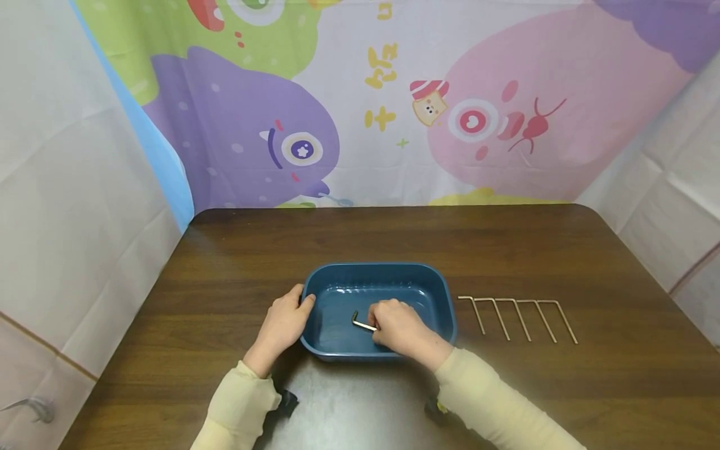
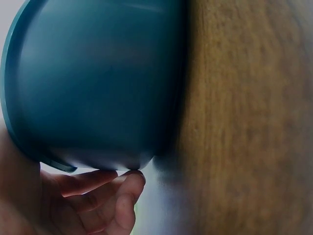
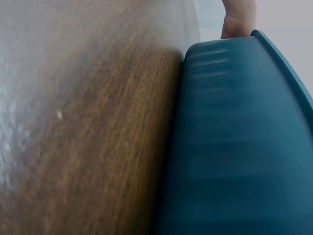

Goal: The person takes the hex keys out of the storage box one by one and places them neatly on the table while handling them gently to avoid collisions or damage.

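Observation:
A dark blue rectangular basin (image 1: 374,265) stands on the wooden table. My left hand (image 1: 284,322) grips its left end, thumb over the rim and the other fingers against the outer wall, as the left wrist view shows with the hand (image 2: 93,203) under the basin's side (image 2: 93,78). Inside the basin, my right hand (image 1: 402,328) pinches an L-shaped hex key (image 1: 362,325) by its long arm. The key's short bent end points up and away, low over the basin floor. In the right wrist view the basin's outer wall (image 3: 234,137) hides the right hand and the key.
Right of the basin, several similar hex keys (image 1: 525,315) lie in a row on the table (image 1: 225,250), their short arms lined up along the far side. A cartoon-printed cloth (image 1: 382,169) hangs behind the table's far edge, and pale sheets flank both sides.

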A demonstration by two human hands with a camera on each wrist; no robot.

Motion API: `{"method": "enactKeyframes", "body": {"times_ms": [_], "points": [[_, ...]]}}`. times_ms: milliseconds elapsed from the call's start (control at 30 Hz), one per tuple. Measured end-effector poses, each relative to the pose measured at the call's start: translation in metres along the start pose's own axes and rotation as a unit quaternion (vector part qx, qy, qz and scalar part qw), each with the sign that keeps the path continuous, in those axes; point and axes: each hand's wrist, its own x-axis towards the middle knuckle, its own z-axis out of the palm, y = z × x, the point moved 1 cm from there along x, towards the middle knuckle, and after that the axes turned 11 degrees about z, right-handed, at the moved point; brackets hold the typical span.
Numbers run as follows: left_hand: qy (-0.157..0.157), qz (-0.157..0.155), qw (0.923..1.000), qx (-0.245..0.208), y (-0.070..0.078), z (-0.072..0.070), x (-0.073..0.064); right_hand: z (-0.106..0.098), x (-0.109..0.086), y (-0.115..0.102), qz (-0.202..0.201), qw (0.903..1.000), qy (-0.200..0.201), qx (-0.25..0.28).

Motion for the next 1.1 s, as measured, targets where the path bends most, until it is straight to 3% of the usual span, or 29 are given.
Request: {"method": "enactKeyframes", "body": {"times_ms": [367,667,1100], "points": [[0.003,0.003,1.0,-0.001,0.0,-0.001,-0.001,-0.003,-0.003,-0.001,0.029,0.9969,0.073,0.001],[0.0,0.008,1.0,0.0,0.0,-0.001,-0.001,-0.018,-0.011,0.003,0.042,0.991,0.127,0.006],[0.0,-0.002,1.0,-0.003,0.0,-0.002,-0.002,-0.042,-0.028,0.025,0.045,0.978,0.201,0.036]]}}
